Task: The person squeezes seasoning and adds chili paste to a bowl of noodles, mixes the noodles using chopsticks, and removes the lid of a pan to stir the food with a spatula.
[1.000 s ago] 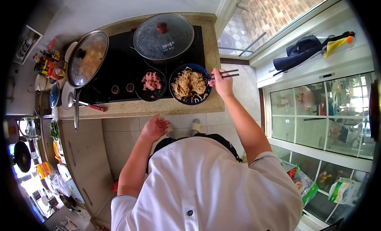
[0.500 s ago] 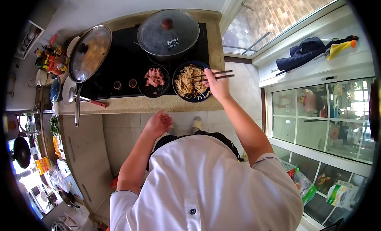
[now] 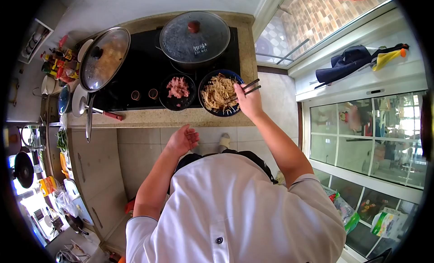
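Note:
My right hand (image 3: 249, 101) grips a pair of dark chopsticks (image 3: 252, 86) over the right rim of a dark blue plate (image 3: 238, 77). Their tips are in the shredded, noodle-like food (image 3: 218, 94) heaped on that plate. Left of it stands a black dish (image 3: 166, 102) with raw pinkish meat pieces (image 3: 178, 87). My left hand (image 3: 183, 141) hangs in front of the counter edge, holding nothing, its fingers loosely bent and apart.
A large lidded pot (image 3: 194, 41) sits at the back of the black cooktop (image 3: 142, 59). On the left, a pan under a tilted glass lid (image 3: 106, 59) has its handle reaching past the counter edge (image 3: 158, 120). A red-handled utensil (image 3: 112, 115) lies beside it. Glass doors (image 3: 357, 147) are on the right.
The chopsticks have turned in my right hand, their rear ends now pointing up more steeply and their tips lower in the food. My left hand's fingers have spread slightly.

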A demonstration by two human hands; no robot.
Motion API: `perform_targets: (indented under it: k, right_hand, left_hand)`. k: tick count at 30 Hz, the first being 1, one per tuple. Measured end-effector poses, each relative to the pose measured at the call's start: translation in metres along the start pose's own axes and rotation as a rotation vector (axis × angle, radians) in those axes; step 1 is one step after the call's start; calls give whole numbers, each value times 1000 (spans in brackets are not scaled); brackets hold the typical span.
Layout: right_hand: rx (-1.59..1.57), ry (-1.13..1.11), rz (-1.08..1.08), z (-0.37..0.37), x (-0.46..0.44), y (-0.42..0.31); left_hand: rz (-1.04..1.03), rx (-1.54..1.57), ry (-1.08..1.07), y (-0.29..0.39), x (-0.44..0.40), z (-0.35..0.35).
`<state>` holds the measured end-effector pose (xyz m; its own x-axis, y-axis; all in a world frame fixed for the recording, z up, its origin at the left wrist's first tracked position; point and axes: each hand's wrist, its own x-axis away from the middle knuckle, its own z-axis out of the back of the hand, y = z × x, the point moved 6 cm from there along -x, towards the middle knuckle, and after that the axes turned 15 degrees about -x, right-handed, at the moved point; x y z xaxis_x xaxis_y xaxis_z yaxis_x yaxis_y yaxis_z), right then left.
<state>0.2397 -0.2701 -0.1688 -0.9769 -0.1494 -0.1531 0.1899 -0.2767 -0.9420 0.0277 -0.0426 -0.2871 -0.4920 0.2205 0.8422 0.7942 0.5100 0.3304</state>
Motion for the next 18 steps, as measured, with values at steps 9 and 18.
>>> perform_targets:
  k: [9, 18]
  right_hand:
    - [-59, 107, 48, -20, -7, -7]
    - [-86, -2, -36, 0, -11, -43]
  left_hand:
    - [18, 81, -8, -9, -10, 0]
    - [56, -9, 41, -2, -17, -5]
